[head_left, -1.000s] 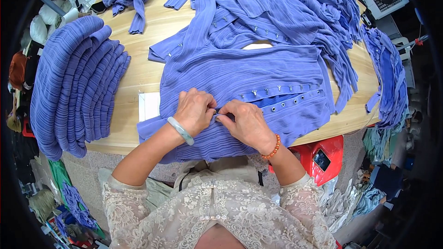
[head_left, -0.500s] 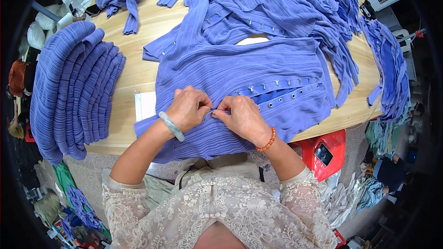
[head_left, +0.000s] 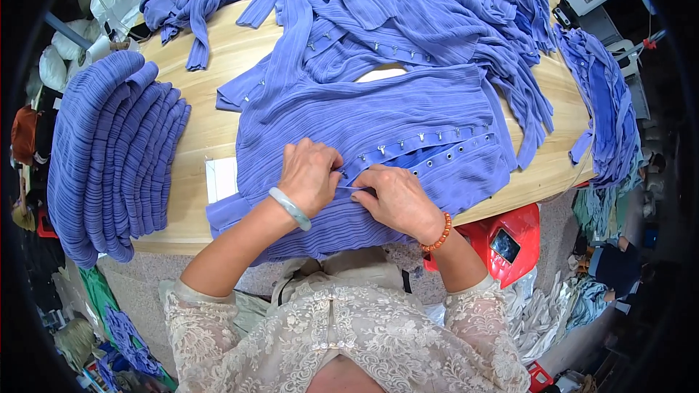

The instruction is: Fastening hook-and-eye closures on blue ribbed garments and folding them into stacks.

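Observation:
A ribbed blue-violet knit garment (head_left: 349, 109) lies across the table in front of me. Its front opening has a strip of metal hooks (head_left: 382, 150) facing a strip with ringed eyelets (head_left: 450, 157). My left hand (head_left: 312, 176), a pale bangle at its wrist, is closed in a pinch on the hook strip. Beside it, my right hand (head_left: 397, 200), wearing an orange bead bracelet, pinches the lower edge of the opening. The fingertips are close together and hide whatever fastener lies between them. Right of my hands the opening gapes; to the left its edges lie together.
A tall stack of folded garments (head_left: 109, 160) stands at the left. More loose garments (head_left: 408, 7) heap along the far side, and others hang at the right edge (head_left: 601, 102). A white paper (head_left: 222, 179) lies by the garment. A phone (head_left: 504, 245) rests on a red stool (head_left: 526, 236).
Both hands have shifted right along the garment's opening, and the pinch is now nearer the open row of hooks. The whole view has also moved slightly.

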`<action>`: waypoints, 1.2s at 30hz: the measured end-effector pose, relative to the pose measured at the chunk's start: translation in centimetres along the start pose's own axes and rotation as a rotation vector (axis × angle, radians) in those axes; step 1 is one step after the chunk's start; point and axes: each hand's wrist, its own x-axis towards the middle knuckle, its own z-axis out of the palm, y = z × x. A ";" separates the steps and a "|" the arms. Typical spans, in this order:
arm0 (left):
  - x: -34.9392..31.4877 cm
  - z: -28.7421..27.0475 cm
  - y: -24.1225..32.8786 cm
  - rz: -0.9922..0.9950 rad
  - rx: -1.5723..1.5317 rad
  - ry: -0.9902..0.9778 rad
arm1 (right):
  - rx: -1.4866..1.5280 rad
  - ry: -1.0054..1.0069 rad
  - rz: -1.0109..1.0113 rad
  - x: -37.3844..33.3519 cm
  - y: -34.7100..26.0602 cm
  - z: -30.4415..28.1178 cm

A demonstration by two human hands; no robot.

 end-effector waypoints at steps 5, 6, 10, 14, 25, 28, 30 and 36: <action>0.3 0.3 -0.2 -0.034 -0.049 -0.041 | 0.151 0.106 0.058 1.2 0.4 0.2; 0.3 0.3 -0.2 -0.040 -0.061 -0.040 | 0.153 0.107 0.062 1.5 0.6 0.4; 0.4 0.4 -0.1 -0.030 -0.088 -0.066 | 0.174 0.078 0.104 2.4 1.3 0.9; 0.5 0.1 -0.4 -0.049 -0.140 -0.128 | 0.231 0.032 0.190 3.1 1.1 0.4; 0.9 -0.7 -1.1 -0.070 -0.216 -0.179 | 0.188 0.036 0.124 3.1 1.6 1.1; 0.2 0.1 -1.3 -0.091 -0.083 -0.144 | 0.281 0.001 0.041 2.6 1.2 0.7; 0.2 0.8 -1.2 -0.088 -0.126 -0.142 | 0.388 -0.023 0.091 2.1 1.5 1.0; 0.8 1.0 0.1 -0.103 -0.173 -0.239 | 0.429 0.054 0.239 1.5 1.8 1.1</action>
